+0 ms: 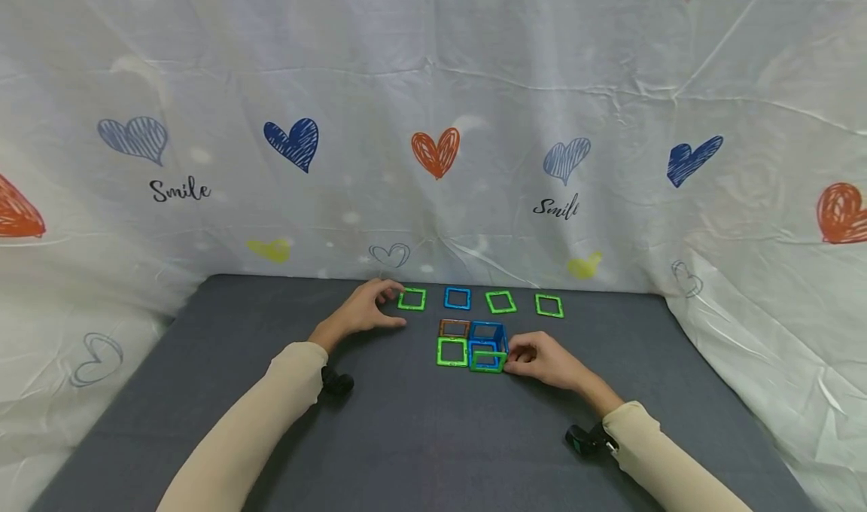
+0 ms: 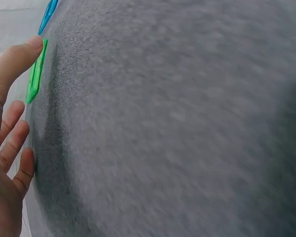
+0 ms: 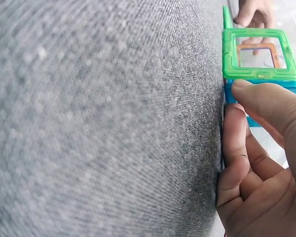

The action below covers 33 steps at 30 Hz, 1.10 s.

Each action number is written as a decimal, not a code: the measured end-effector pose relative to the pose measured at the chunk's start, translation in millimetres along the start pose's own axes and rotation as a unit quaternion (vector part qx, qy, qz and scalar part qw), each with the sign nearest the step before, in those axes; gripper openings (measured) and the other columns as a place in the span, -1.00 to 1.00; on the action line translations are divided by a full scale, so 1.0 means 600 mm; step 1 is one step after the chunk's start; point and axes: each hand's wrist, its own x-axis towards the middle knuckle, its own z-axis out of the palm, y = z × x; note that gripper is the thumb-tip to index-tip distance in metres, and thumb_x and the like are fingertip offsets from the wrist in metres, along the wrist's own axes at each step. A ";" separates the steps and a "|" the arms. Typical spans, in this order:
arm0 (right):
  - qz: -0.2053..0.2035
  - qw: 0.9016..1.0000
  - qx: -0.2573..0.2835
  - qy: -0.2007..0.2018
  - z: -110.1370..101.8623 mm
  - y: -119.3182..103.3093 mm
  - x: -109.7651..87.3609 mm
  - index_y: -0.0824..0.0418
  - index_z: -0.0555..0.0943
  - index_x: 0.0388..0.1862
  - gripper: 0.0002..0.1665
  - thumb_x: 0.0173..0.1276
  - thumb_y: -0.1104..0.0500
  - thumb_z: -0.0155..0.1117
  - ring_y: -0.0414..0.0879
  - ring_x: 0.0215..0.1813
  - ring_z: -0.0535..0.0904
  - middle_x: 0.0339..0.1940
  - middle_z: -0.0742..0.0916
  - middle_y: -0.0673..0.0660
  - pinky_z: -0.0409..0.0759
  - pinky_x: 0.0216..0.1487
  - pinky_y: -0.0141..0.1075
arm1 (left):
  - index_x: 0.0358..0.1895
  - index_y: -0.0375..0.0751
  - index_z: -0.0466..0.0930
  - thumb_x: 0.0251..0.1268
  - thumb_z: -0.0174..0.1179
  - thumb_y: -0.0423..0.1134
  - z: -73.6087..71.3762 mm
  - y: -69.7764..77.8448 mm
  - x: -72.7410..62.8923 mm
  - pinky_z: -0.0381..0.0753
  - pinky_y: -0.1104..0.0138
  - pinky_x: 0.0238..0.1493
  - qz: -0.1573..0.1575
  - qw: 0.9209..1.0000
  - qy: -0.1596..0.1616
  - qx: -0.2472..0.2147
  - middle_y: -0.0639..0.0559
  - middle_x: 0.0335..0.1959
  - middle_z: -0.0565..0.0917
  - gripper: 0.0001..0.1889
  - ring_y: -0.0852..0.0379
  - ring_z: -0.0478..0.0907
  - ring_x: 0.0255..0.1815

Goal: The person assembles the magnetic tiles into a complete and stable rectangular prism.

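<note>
A small structure of square, open-framed magnetic tiles stands on the table. Flat in it lie an orange-brown tile (image 1: 454, 328) and a green tile (image 1: 451, 352); blue tiles (image 1: 489, 333) rise at its back and right, with an upright green tile (image 3: 260, 75) across the front. At the front right corner, my right hand (image 1: 546, 359) pinches a blue tile (image 3: 291, 87) between thumb and curled fingers. My left hand (image 1: 364, 309) is spread, thumb apart from the fingers, its fingertips beside a separate green tile (image 1: 412, 299) in the back row.
Along the far side of the dark grey table (image 1: 406, 437), the row continues with a blue tile (image 1: 457, 298) and two more green tiles, one being the rightmost tile (image 1: 549, 306). Behind the table hangs a pale curtain (image 1: 366, 105) printed with hearts.
</note>
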 end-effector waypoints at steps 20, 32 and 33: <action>-0.003 1.000 -0.007 -0.002 -0.002 -0.003 0.006 0.20 0.72 -0.20 -0.94 0.38 0.31 0.42 -0.02 -0.36 0.64 -0.32 0.74 0.06 0.58 -0.32 -0.31 | 0.05 -0.06 0.75 0.17 0.53 -0.01 0.017 -0.004 0.032 0.56 0.10 -0.13 -0.051 0.998 0.025 0.036 0.07 -0.18 0.58 -0.59 0.06 0.54 -0.17; 0.005 1.000 -0.007 -0.002 -0.001 -0.004 0.002 0.24 0.71 -0.20 -0.94 0.38 0.34 0.40 -0.04 -0.37 0.62 -0.32 0.74 0.09 0.56 -0.34 -0.32 | -0.18 -0.03 0.81 0.23 0.50 -0.11 0.022 0.002 0.033 0.57 0.15 -0.19 -0.054 0.998 0.023 0.030 0.11 -0.26 0.61 -0.84 0.12 0.54 -0.26; 0.005 1.000 -0.007 -0.002 -0.001 -0.004 0.002 0.25 0.70 -0.20 -0.94 0.39 0.34 0.40 -0.04 -0.37 0.63 -0.32 0.74 0.10 0.56 -0.34 -0.32 | -0.20 -0.03 0.81 0.23 0.50 -0.13 0.022 0.002 0.032 0.57 0.16 -0.20 -0.054 0.998 0.023 0.028 0.12 -0.26 0.62 -0.86 0.12 0.54 -0.27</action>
